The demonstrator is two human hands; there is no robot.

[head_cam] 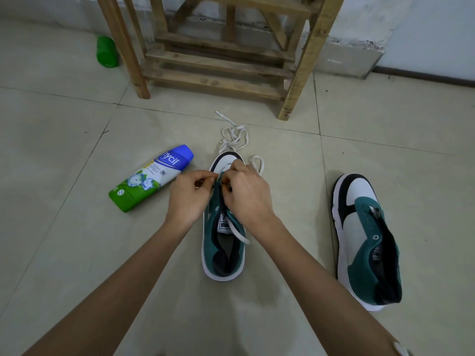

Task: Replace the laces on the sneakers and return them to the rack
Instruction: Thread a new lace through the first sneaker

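I see open floor (pixel 77 253) on most sides of the sneaker (pixel 208 240), which stands in the centre with its toe to 12 o'clock. At 12 o'clock the wooden rack (pixel 218 55) is near, and its front legs stand just past the loose end of the lace (pixel 239 232). At 9 o'clock a powder bottle (pixel 151 176) lies near the left hand (pixel 189 199). At 3 o'clock the second sneaker (pixel 365 242) lies well apart, without lace. A green bottle (pixel 106 51) stands at 11 o'clock beside the rack. Both forearms reach forward and meet over the front eyelets. The right hand (pixel 246 194) and the left have each the grip closed to a small pinch on the lace, fingers curled
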